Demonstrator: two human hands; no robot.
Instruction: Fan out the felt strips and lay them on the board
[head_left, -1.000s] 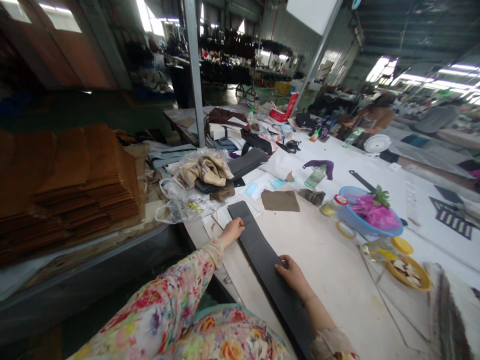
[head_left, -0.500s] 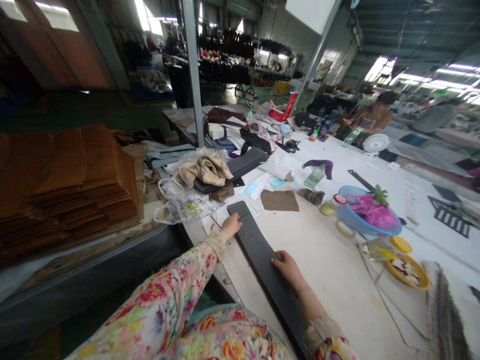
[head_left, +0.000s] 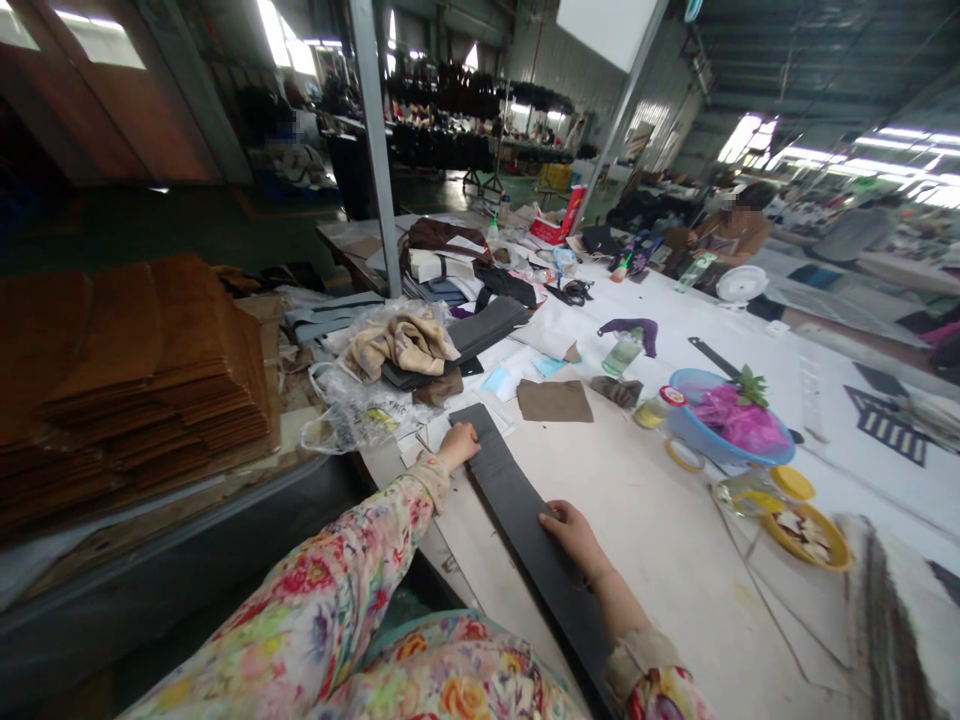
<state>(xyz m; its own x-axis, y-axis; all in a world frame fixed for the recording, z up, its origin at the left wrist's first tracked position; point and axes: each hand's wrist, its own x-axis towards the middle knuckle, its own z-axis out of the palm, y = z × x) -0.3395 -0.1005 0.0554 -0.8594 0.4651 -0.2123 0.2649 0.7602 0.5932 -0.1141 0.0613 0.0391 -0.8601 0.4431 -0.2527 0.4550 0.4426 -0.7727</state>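
A long dark grey strip (head_left: 510, 500), looking like fabric or leather, lies slantwise along the table's near edge. My left hand (head_left: 459, 447) is closed on the left edge of the strip close to its far end, fingers curled. Farther down, my right hand (head_left: 574, 540) pinches the right edge, with the thumb and forefinger visible and the other fingers partly hidden. The strip's near end runs out of sight beneath my right sleeve. Just beyond it lies a flat brown fabric piece (head_left: 555, 401).
Brown cut pieces (head_left: 150, 350) are stacked at left. A plastic bag (head_left: 360, 410) and cloth heap border the strip's far end. To the right stand a blue basin (head_left: 731, 450), a jar (head_left: 660, 407), a yellow dish (head_left: 844, 555) and a bottle (head_left: 622, 352). A person (head_left: 731, 235) sits across the table.
The whole view has shifted slightly, so the surroundings sit a little farther left. Both hands keep their places on the strip; the left fingers look a bit more curled.
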